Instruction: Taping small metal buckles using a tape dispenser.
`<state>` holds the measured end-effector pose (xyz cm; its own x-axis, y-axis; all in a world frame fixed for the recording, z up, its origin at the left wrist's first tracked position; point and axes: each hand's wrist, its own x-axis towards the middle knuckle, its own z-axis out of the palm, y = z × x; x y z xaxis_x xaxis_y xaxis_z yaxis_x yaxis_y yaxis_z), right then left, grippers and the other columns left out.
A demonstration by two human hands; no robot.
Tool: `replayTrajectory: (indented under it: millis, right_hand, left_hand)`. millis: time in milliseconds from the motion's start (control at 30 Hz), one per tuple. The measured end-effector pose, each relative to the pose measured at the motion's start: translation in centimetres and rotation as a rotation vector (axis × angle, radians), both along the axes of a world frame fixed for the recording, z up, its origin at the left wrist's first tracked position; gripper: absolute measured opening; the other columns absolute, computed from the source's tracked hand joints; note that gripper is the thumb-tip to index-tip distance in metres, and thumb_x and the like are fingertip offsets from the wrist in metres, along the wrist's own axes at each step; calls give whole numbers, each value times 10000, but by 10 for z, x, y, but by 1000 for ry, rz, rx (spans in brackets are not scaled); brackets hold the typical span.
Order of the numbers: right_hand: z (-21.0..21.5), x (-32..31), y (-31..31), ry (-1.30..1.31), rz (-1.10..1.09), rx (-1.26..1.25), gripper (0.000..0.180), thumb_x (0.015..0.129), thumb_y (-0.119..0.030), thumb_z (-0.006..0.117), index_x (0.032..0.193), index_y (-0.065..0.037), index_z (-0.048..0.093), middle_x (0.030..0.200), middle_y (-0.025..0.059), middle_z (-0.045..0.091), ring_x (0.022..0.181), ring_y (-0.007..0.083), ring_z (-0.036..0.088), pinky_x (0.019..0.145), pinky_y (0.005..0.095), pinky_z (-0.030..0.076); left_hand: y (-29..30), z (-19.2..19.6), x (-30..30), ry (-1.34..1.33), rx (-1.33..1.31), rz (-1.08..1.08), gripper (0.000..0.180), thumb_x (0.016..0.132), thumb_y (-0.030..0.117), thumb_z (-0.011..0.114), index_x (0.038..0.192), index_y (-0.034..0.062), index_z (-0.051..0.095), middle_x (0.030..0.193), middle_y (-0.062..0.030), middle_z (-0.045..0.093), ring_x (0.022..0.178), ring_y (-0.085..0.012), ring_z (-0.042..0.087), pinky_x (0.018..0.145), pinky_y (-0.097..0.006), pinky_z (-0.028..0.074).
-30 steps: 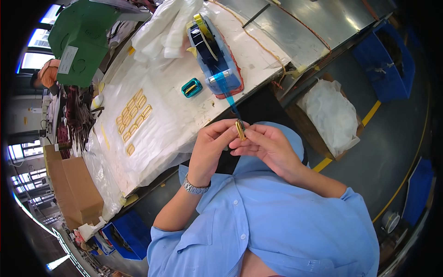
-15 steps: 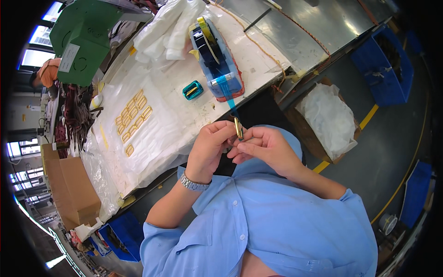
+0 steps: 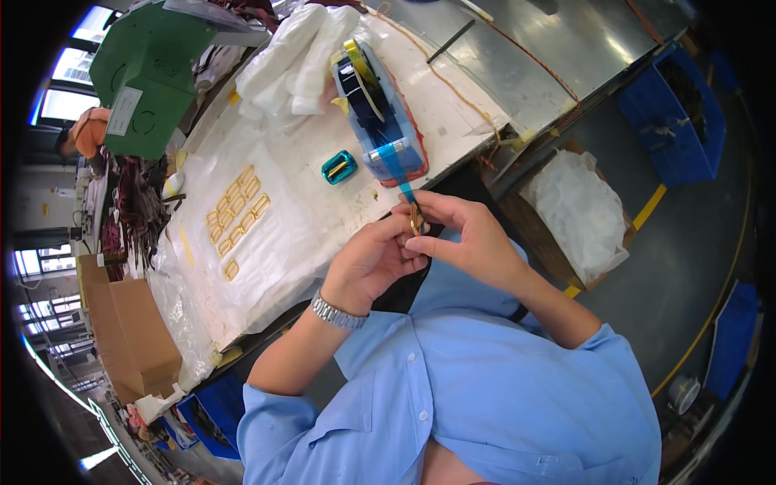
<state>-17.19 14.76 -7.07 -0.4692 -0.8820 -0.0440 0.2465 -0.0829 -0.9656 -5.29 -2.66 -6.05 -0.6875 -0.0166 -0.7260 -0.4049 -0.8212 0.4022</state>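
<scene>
Between my two hands is a gold metal buckle (image 3: 415, 218), partly hidden by my fingers. My left hand (image 3: 364, 263), with a watch on its wrist, is closed around its lower left side. From the right, my right hand (image 3: 473, 238) pinches it, thumb in front and fingers behind. A strip of blue tape (image 3: 406, 189) runs from the blue tape dispenser (image 3: 411, 145) down to the buckle. Left of the dispenser lies a blue-wrapped buckle (image 3: 339, 167). Several bare gold buckles (image 3: 232, 212) lie in rows on white sheeting (image 3: 279, 234) farther left.
White plastic (image 3: 311, 69) is heaped behind the dispenser on the worktable (image 3: 465, 121). A green machine (image 3: 149, 73) stands at the far left, near a person in orange (image 3: 87, 133). A lined carton (image 3: 578, 214) sits right of the table; a cardboard box (image 3: 133, 339) is at left.
My right hand has shifted up and reaches over the buckle where the tape meets it. The buckle sits closer to the dispenser's tape end, and the fingers of my left hand have curled in.
</scene>
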Motion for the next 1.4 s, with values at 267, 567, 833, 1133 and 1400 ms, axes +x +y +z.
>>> replayTrajectory:
  millis: [267,567,833,1133,1400]
  right_hand:
    - [4,-2,-3,-89,-36,38,532,976,-68,825,1449,82,634,1304,120,767,1199,167,726,1034,321,589]
    - [14,10,-7,-155,-81,39,463,994,-75,819,1406,70,666,1239,135,792,1148,140,734,1003,300,597]
    - [8,5,-6,-174,-116,-1,379,1061,-182,767,1317,92,712,1177,119,808,1073,117,753,951,274,601]
    - [3,-13,-7,-144,30,-1,495,1040,-54,737,1494,78,588,1316,124,750,1206,161,722,1070,338,580]
    - [9,-28,-23,-108,58,-166,636,984,27,772,1563,79,515,1363,136,729,1236,176,712,1056,332,594]
  left_hand:
    - [8,-10,21,161,-717,-220,135,1074,119,673,1191,53,682,997,-32,740,866,-130,706,814,-301,591]
    - [44,-8,16,475,-1872,94,222,903,-29,800,1120,4,766,985,-152,773,847,-281,759,742,-347,584]
    - [25,32,-1,360,-1610,-20,75,971,42,778,1011,-19,765,826,-128,746,706,-188,709,662,-305,553]
    - [-18,62,-22,282,-1111,-328,258,1067,158,721,891,-28,686,726,-5,661,678,-65,635,616,-238,515]
    - [-28,68,-24,309,-904,-327,251,1081,149,700,899,-21,679,735,16,648,650,-74,649,602,-224,512]
